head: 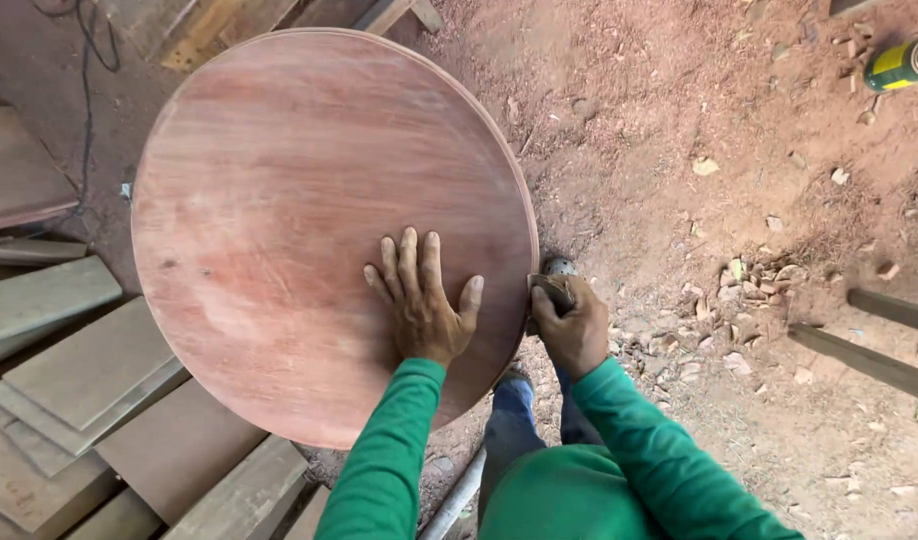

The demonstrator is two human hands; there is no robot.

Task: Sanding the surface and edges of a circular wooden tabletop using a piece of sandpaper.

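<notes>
We note the left hand (pixel 424 300) spread flat on the round wooden tabletop (pixel 299 200) near its right edge. The right hand (pixel 571 325), just beside, pinches a folded sandpaper piece (pixel 556 291) against that rim, the nearer hand to it.

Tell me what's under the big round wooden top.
Around the round wooden top, stacked boards show at its lower left and sawdust-covered ground on its right. The left hand rests flat on it. Whatever supports it underneath is covered.
</notes>
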